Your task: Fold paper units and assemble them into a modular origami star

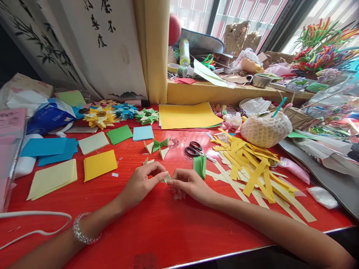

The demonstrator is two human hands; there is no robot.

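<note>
Between my two hands is a small folded piece of pale paper [167, 178]. My left hand [146, 181] pinches its left side with thumb and forefinger. On the other side my right hand [190, 184] grips it the same way, and the fingers cover much of it. Just beyond lie folded paper units, one green [160, 145] and several cream [163, 152]. Another cream unit [147, 161] sits partly behind my left hand. A folded green paper [199, 166] rests near my right hand, below black-handled scissors [194, 148].
Stacks of yellow [100, 165], cream [53, 179] and blue paper [50, 149] lie at left. Finished folded stars [100, 117] stand at the back beside large yellow sheets [190, 115]. Paper strips [252, 168] pile up at right, near a net-wrapped round object [266, 129]. A white cable [36, 213] crosses the left front.
</note>
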